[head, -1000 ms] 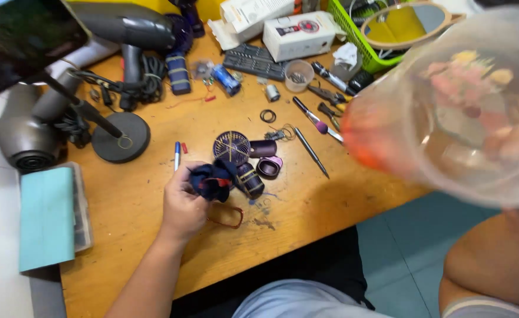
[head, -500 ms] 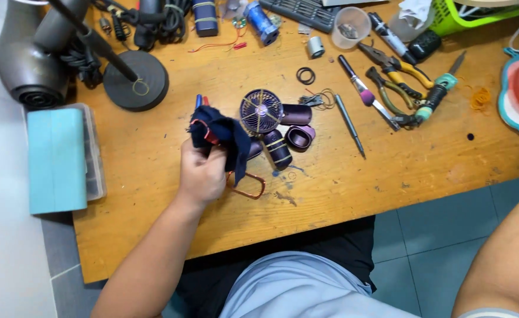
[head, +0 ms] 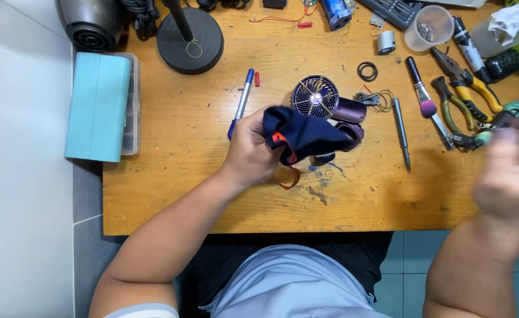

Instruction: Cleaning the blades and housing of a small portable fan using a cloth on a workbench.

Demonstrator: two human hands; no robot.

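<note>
Head view: the left hand point(head: 249, 152) has its grip pinched on a dark blue cloth point(head: 303, 134), which bunches up from the fingers and drapes to the right over the parts of a small purple fan. The cloth has an orange edge showing just below the fingers. It hangs above the middle of the wooden bench point(head: 171, 194), touching or nearly touching the round fan grille point(head: 314, 97) and the purple fan body point(head: 350, 110) behind it. An orange loop point(head: 289, 176) lies on the bench just below the hand.

The right hand point(head: 509, 176) is at the right edge, blurred; I cannot tell whether its grip is spread or pressed together, and nothing can be made out in it.

To work the cloth well, it seems best to keep the pinch firm near the bunched end and let the loose flap lie flat, so it does not snag on the grille spokes or drag the small fan parts about.

Around it: a blue pen point(head: 241, 101) lies just left of the hand, a thin metal rod point(head: 400, 126) to the right of the fan, then a purple-tipped brush point(head: 427, 106) and pliers with yellow handles point(head: 468, 79). A black rubber ring point(head: 367, 71) and a clear plastic cup point(head: 429, 27) sit further back. A black round stand base point(head: 190, 32) and a light blue box point(head: 98, 106) are well apart on the left. The tools on the right crowd the space under the right hand.
</note>
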